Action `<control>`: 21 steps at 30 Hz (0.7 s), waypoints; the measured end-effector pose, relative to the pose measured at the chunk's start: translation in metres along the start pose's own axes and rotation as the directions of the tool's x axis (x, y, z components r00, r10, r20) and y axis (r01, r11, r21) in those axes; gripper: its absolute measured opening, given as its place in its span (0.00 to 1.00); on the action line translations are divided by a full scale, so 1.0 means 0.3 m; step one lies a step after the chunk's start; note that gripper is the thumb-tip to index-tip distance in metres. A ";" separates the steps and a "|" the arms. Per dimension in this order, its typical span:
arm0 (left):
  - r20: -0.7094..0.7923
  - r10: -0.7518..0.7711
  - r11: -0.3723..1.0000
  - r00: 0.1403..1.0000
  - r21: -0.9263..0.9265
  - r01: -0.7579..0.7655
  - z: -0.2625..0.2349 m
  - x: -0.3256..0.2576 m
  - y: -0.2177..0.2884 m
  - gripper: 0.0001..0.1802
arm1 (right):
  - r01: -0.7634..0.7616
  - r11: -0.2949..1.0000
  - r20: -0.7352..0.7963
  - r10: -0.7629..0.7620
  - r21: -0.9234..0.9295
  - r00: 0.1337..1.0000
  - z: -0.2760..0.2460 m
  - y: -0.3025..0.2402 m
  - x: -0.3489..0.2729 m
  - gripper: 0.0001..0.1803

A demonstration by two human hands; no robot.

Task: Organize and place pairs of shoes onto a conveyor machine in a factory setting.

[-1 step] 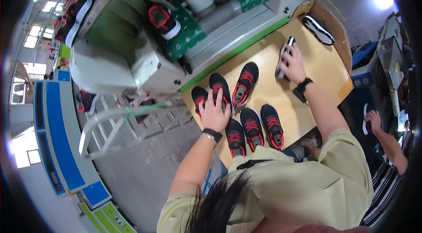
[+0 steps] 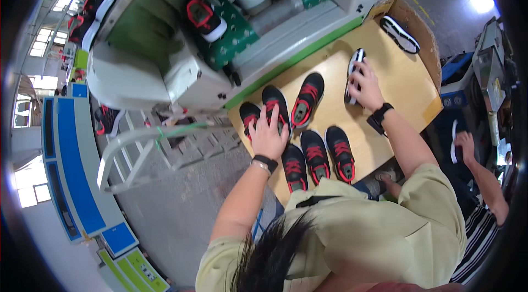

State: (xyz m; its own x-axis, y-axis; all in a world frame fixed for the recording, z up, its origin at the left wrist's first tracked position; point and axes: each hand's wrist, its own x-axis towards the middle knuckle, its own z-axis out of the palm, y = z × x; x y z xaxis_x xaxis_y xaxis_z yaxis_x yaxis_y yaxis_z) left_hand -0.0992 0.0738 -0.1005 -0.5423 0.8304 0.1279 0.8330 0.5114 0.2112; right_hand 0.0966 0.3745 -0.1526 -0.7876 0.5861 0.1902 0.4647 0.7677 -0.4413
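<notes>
Left hand: I have the left hand [image 2: 268, 139] over two black shoes with red laces, fingers apart on the right-hand one [image 2: 273, 96]; whether they clamp it, I cannot tell.
Right hand: I see the right hand [image 2: 366, 87] with fingers bent across a black-and-white sole [image 2: 352, 74], touching it; how firmly it is pinched, I cannot tell.
Tabletop: a third laced shoe [image 2: 308, 98] lies slanted just beside the pair, above the wooden table [image 2: 379, 149].
Near row: three more stand side by side by my shirt [image 2: 379, 231].
Far corner: another sole [image 2: 400, 34] lies near the cardboard [image 2: 424, 33].
</notes>
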 end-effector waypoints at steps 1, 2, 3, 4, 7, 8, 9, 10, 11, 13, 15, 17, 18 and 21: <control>-0.016 0.006 1.000 1.000 -0.009 -0.006 0.007 0.023 -0.005 0.34 | 0.051 0.997 0.056 -0.054 0.055 0.997 -0.046 -0.067 -0.047 0.21; -0.020 0.012 1.000 1.000 -0.019 -0.012 0.007 0.024 -0.007 0.34 | 0.091 0.989 0.117 -0.105 0.117 0.988 -0.082 -0.124 -0.105 0.23; -0.034 0.027 1.000 0.999 0.010 -0.027 0.011 0.036 -0.011 0.36 | 0.110 0.975 0.082 -0.128 0.192 0.988 -0.086 -0.138 -0.151 0.33; -0.035 0.031 0.999 0.999 0.025 -0.030 0.018 0.023 -0.017 0.36 | 0.109 0.975 0.088 -0.128 0.194 0.988 -0.083 -0.168 -0.212 0.33; -0.048 0.041 0.999 0.998 0.012 -0.041 0.039 0.026 -0.019 0.36 | -0.354 0.827 -0.072 0.424 0.436 0.903 0.009 -0.147 -0.361 0.52; -0.049 0.037 0.999 0.998 0.007 -0.037 0.040 0.021 -0.019 0.35 | -0.355 0.827 -0.072 0.425 0.436 0.903 0.000 -0.131 -0.376 0.52; -0.050 0.034 0.999 0.998 0.002 -0.034 0.041 0.018 -0.018 0.35 | -0.452 0.750 0.055 0.489 0.482 0.870 -0.006 -0.112 -0.378 0.54; -0.049 0.035 0.999 0.998 0.000 -0.035 0.045 0.023 -0.016 0.35 | -0.548 0.662 0.184 0.538 0.512 0.823 -0.009 -0.096 -0.380 0.56; -0.060 0.041 0.999 0.997 0.001 -0.041 0.053 0.026 -0.019 0.35 | -0.532 0.651 0.160 0.541 0.541 0.826 -0.013 -0.093 -0.388 0.59; -0.056 0.033 0.999 0.998 0.002 -0.033 0.049 0.008 -0.029 0.35 | -0.409 0.905 -0.048 0.416 0.114 0.908 -0.108 -0.183 -0.401 0.58; -0.054 0.027 1.000 0.998 0.001 -0.027 0.048 0.006 -0.031 0.35 | -0.304 0.947 -0.124 0.291 -0.101 0.949 -0.200 -0.227 -0.429 0.57; -0.028 0.018 1.000 0.999 -0.011 -0.019 0.051 0.006 -0.025 0.35 | -0.278 0.938 0.172 0.315 -0.208 0.933 -0.263 -0.211 -0.471 0.51; -0.030 0.021 1.000 0.999 -0.014 -0.021 0.051 0.009 -0.023 0.35 | -0.280 0.937 0.169 0.317 -0.212 0.933 -0.270 -0.193 -0.479 0.51; -0.041 0.016 1.000 0.999 -0.012 -0.017 0.051 0.014 -0.026 0.35 | -0.223 0.971 0.117 0.232 -0.084 0.966 -0.265 -0.170 -0.484 0.37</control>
State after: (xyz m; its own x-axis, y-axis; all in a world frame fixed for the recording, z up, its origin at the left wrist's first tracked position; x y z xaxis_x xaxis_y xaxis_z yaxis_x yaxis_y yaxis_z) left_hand -0.1061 0.0767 -0.1165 -0.5329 0.8286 0.1714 0.8404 0.4948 0.2211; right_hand 0.2195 0.2707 -0.0880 -0.7002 0.7136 -0.0213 0.6608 0.6366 -0.3975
